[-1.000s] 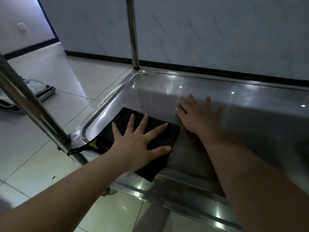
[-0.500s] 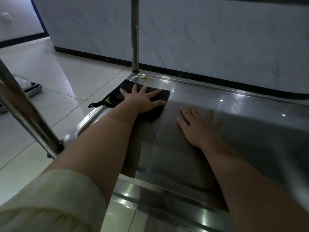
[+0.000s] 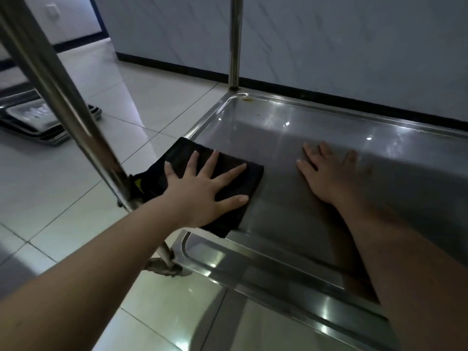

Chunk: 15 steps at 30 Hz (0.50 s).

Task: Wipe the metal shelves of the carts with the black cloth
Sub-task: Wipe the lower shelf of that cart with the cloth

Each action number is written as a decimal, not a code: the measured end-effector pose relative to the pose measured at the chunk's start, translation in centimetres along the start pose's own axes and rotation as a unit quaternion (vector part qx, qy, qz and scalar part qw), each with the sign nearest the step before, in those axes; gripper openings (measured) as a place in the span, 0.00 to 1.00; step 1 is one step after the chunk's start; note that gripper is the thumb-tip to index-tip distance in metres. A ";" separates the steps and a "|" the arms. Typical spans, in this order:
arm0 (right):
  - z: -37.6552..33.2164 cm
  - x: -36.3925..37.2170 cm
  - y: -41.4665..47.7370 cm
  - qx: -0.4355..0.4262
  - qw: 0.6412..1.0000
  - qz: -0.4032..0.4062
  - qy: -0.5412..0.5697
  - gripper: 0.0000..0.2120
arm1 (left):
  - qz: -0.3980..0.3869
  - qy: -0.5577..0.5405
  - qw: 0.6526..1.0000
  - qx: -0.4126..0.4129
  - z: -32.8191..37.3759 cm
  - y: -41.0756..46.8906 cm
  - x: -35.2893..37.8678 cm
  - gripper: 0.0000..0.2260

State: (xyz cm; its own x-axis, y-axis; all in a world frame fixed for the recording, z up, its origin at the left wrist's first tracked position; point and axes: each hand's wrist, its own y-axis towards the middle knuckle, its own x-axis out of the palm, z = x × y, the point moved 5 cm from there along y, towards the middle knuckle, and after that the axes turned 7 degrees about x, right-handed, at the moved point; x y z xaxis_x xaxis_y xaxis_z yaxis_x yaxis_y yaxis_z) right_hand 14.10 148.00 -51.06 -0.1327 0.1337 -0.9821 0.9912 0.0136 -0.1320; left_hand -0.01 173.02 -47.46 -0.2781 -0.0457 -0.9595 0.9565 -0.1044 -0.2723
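Two hands laid flat, fingers spread wide. Left hand [image 3: 202, 193] pressed on folded black cloth [image 3: 247, 184], a soft rectangle at near-left corner of shelf, overlapping rim. Right hand [image 3: 329, 176] planted on bare, glossy metal shelf [image 3: 278, 138]. Round steel post [image 3: 63, 97] beside cloth.

Black cloth [image 3: 238, 182] pressed flat on a steel cart shelf [image 3: 278, 133].
The left hand [image 3: 202, 191] spreads its fingers over the cloth at the shelf's 8 o'clock corner. The right hand [image 3: 329, 178] lies flat on bare metal at its 3 o'clock. Stacked trays [image 3: 33, 120] sit on the floor tiles at 10 o'clock.
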 end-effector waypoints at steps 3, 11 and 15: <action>-0.4 -0.2 -1.2 0.005 1.000 0.003 -0.025 0.30 | -0.008 0.001 1.000 -0.009 0.1 -0.2 0.3 0.34; -0.8 -0.8 -2.6 -0.010 0.999 -0.006 -0.039 0.32 | 0.023 0.005 1.000 0.002 1.4 8.8 -2.5 0.31; -1.0 -1.2 -2.9 -0.031 0.997 -0.001 -0.065 0.31 | 0.033 0.002 0.999 0.005 2.1 14.5 -4.4 0.32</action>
State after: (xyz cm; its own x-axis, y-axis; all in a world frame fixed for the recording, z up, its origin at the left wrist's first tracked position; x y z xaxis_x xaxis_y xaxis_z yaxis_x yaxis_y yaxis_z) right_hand 11.36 148.81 -49.34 -0.1300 0.0041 -0.9915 0.9887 0.0755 -0.1293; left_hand 14.91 169.62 -47.08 -0.2146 -0.0491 -0.9755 0.9717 -0.1114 -0.2082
